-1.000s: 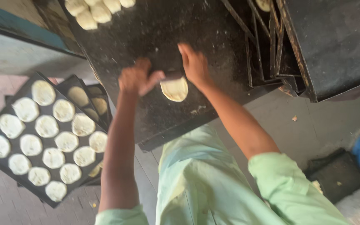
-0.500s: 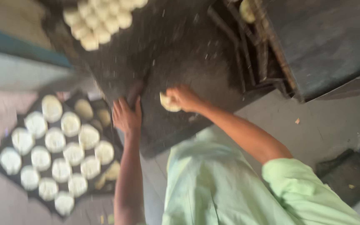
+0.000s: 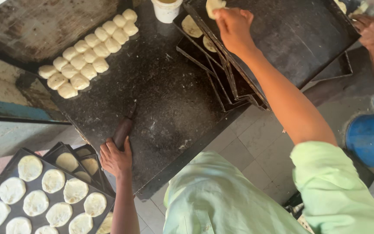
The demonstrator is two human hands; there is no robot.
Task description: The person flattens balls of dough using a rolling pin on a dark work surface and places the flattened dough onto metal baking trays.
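Note:
My right hand (image 3: 233, 27) reaches far up over a black baking tray (image 3: 291, 39) and holds a flattened dough disc (image 3: 214, 6) at the tray's upper left corner. My left hand (image 3: 115, 158) rests on the black stone counter (image 3: 165, 95) near its front edge, fingers on the near end of a dark rolling pin (image 3: 124, 128). Rows of raw dough balls (image 3: 87, 52) lie at the counter's far left.
A tray of several flattened discs (image 3: 40, 195) sits low at the left on stacked trays. More trays with discs (image 3: 200, 39) are stacked under the black tray. A white cup (image 3: 166, 8) stands at the top. Another person's hand (image 3: 371, 30) works at the far right, above a blue drum (image 3: 371, 138).
My right hand has lifted the flattened disc off the counter and carried it right and away to the black tray. My left hand has dropped back onto the rolling pin.

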